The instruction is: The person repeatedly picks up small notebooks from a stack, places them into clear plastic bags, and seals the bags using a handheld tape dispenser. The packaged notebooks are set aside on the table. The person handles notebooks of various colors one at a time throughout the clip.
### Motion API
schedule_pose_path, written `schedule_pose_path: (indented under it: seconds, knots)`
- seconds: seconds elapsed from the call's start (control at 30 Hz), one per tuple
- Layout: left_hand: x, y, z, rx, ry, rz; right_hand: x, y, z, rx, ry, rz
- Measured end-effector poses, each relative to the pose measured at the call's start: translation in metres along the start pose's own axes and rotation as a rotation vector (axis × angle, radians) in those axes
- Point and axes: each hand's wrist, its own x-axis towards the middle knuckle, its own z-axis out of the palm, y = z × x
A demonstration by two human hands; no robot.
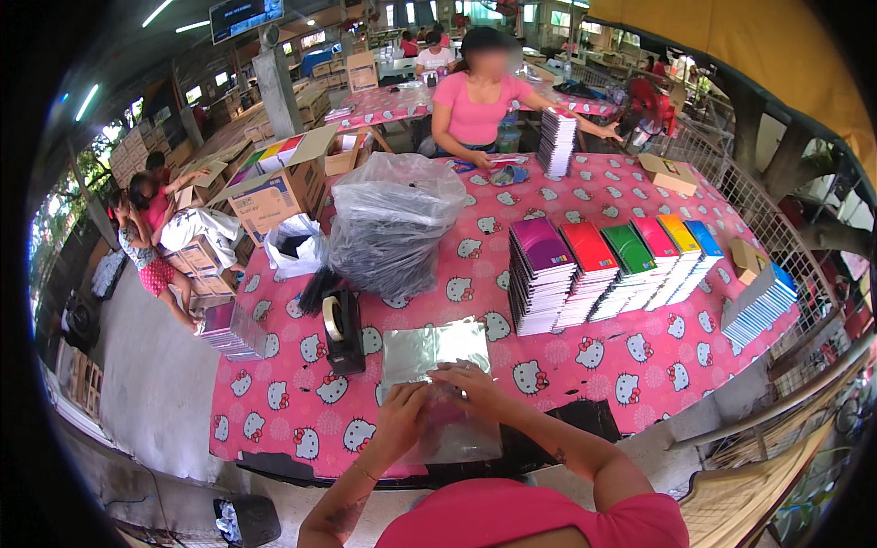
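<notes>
A clear, shiny plastic bag [457, 340] lies flat near the table's front edge, directly in front of me. My left hand [405, 416] is at its left side, fingers curled onto the plastic. Across its middle reaches my right hand [470, 388], its bent fingers pinching the plastic close to the left hand. Just left of the bag stands a black tape dispenser [344, 333] with a pale roll. Behind that, a large translucent bag [393, 228] is full of dark, thin items that I cannot make out.
Tall stacks of spiral notebooks [541, 274] in several colours stand to the right, with blue notebooks [760, 306] beyond. Another stack [230, 331] sits at the left edge. Across the pink patterned table [630, 365], a co-worker [480, 105] is beside a notebook stack [556, 144]. Cartons [283, 187] stand left.
</notes>
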Motion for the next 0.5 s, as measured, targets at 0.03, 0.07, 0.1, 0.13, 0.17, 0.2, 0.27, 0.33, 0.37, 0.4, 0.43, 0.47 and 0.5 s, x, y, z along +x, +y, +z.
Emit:
schedule_pose_path:
  seconds: [0.03,0.07,0.1,0.13,0.17,0.2,0.27,0.33,0.37,0.4,0.43,0.47,0.5]
  knots:
    - [0.003,0.003,-0.007,-0.062,0.007,-0.054,0.002,-0.004,-0.001,-0.006,0.01,-0.011]
    - [0.008,0.007,-0.013,-0.126,0.014,-0.111,0.002,-0.006,0.0,-0.011,0.03,-0.013]
    - [0.014,0.002,-0.013,-0.162,-0.021,-0.167,0.002,-0.009,0.001,-0.017,0.049,-0.015]
    - [0.021,-0.006,-0.012,-0.198,-0.056,-0.222,0.002,-0.01,0.003,-0.022,0.068,-0.017]
    - [0.026,-0.011,-0.011,-0.234,-0.092,-0.279,0.003,-0.011,0.004,0.034,0.049,0.05]
    - [0.029,-0.01,-0.009,-0.132,-0.113,-0.267,0.004,-0.011,0.004,0.09,0.029,0.117]
    - [0.035,-0.005,-0.003,0.076,-0.153,-0.242,0.008,-0.014,0.005,0.107,0.02,0.207]
    - [0.041,0.0,0.001,0.215,-0.144,-0.174,0.013,-0.023,0.004,0.029,0.04,0.253]
    - [0.044,0.002,0.001,0.287,-0.14,-0.134,0.013,-0.016,0.006,0.108,0.07,0.263]
    - [0.047,-0.001,0.001,0.237,-0.092,-0.129,0.013,-0.004,0.008,0.183,0.104,0.273]
    - [0.05,-0.009,0.002,0.186,-0.045,-0.125,0.013,0.008,0.009,0.258,0.138,0.282]
    - [0.05,-0.02,0.004,0.136,-0.001,-0.126,0.012,0.017,0.012,0.404,0.124,0.361]
    - [0.047,-0.036,0.004,-0.184,-0.134,-0.333,0.012,0.021,0.015,0.556,0.101,0.437]
